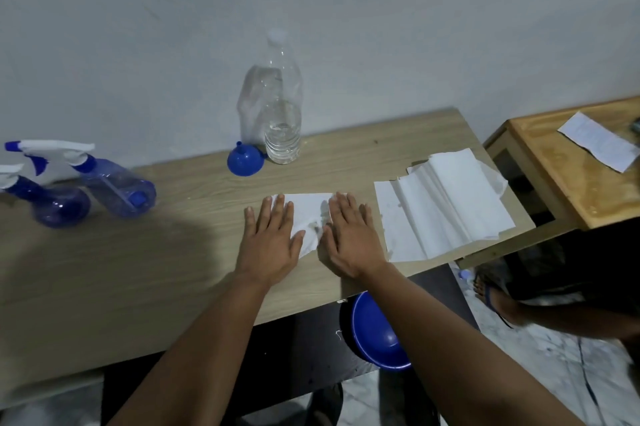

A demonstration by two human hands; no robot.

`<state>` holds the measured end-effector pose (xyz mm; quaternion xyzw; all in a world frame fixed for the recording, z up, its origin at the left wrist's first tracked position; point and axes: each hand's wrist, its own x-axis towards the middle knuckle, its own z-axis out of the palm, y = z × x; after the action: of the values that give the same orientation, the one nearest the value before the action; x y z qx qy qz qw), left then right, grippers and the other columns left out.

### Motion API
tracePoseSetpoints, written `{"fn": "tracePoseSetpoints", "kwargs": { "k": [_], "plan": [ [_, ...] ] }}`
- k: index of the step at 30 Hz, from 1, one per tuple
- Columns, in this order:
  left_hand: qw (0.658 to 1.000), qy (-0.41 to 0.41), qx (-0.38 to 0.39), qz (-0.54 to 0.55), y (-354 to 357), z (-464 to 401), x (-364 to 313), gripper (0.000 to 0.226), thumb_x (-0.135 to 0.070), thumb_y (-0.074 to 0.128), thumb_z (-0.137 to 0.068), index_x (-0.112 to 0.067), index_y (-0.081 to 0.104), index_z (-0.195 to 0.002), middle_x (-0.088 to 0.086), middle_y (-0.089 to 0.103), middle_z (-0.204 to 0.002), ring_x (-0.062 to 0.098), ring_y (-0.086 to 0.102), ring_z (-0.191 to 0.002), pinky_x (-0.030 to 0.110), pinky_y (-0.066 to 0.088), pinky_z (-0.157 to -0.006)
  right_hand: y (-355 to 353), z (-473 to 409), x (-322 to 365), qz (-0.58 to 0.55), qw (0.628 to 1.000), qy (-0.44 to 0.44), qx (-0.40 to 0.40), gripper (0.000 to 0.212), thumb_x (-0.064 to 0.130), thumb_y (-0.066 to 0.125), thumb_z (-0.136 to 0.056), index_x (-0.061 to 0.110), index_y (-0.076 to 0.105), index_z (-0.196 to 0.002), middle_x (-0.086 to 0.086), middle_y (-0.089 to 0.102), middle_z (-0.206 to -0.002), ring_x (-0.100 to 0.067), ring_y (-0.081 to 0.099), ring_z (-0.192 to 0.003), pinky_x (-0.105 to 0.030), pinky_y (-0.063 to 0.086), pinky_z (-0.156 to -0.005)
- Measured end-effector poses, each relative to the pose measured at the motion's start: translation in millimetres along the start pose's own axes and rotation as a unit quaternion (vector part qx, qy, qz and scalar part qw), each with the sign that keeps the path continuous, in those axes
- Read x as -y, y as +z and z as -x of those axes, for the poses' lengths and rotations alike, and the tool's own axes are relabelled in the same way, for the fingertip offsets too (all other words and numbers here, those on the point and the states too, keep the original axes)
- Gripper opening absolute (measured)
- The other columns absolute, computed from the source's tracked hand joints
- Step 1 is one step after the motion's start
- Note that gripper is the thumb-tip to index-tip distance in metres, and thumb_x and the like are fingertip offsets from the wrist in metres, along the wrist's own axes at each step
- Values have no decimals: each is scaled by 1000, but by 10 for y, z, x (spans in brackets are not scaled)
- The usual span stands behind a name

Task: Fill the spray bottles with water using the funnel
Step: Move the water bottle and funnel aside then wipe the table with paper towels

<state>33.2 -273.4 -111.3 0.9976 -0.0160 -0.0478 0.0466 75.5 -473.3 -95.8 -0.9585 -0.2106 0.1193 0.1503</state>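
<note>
Two blue spray bottles sit at the far left of the table (138, 270). The nearer spray bottle (60, 206) is round and dark blue, and its white top is cut off by the edge of the view. The other spray bottle (114, 190) is see-through blue with a white and blue trigger top, and it leans toward the left. The two stand just beside each other.

The small blue funnel (243, 159) lies on the table near the wall, with its wide mouth facing the camera. Just to the right of it stands a tall clear water bottle (282, 114) with a white cap. It has water only in its lower part.

In the middle of the table lies a white tissue (308, 214) with a wet, dirty spot on it. The left hand (272, 240) lies flat on the left part of the tissue, with its fingers straight and spread a little. The right hand (348, 238) lies flat on the right part, fingers straight too. Neither grip pinches anything; both are open and pressing down.

To the right of the hands is a pile of white tissues (446, 204), spread out and partly folded.

Under the table edge, near the right arm, is a blue bowl (374, 335). Further right is a small brown side table (568, 180) with a white paper slip (597, 140) on it. A foot in a sandal (491, 294) shows on the floor.
</note>
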Motion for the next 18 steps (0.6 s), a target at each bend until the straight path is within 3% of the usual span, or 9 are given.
{"fn": "tracePoseSetpoints", "kwargs": {
  "k": [3, 7, 18],
  "plan": [
    [1000, -1, 6, 9, 25, -87, 58, 74, -55, 8, -100, -14, 19, -160, 7, 12, -169, 29, 4, -157, 60, 8, -123, -35, -158, 87, 2, 999, 44, 20, 71, 48, 21, -111, 9, 5, -168, -13, 2, -177, -28, -6, -163, -52, -6, -131],
    [1000, 8, 4, -9, 89, -193, 130, 74, -59, 11, -102, -14, 13, -161, 7, 7, -170, 28, 1, -157, 61, 4, -123, 99, -245, 207, 49, 995, 68, 45, 79, 55, 16, -108, 7, -5, -166, -18, -10, -175, -34, -14, -162, -59, -9, -129],
    [1000, 1, 6, -8, 154, 201, -29, 73, -57, 11, -102, -14, 13, -161, 8, 7, -170, 29, 1, -157, 62, 3, -122, 323, 100, 264, 68, 996, 56, 25, 70, 43, 13, -110, 5, 0, -167, -17, -8, -175, -31, -12, -163, -54, -7, -130]
  ]
}}
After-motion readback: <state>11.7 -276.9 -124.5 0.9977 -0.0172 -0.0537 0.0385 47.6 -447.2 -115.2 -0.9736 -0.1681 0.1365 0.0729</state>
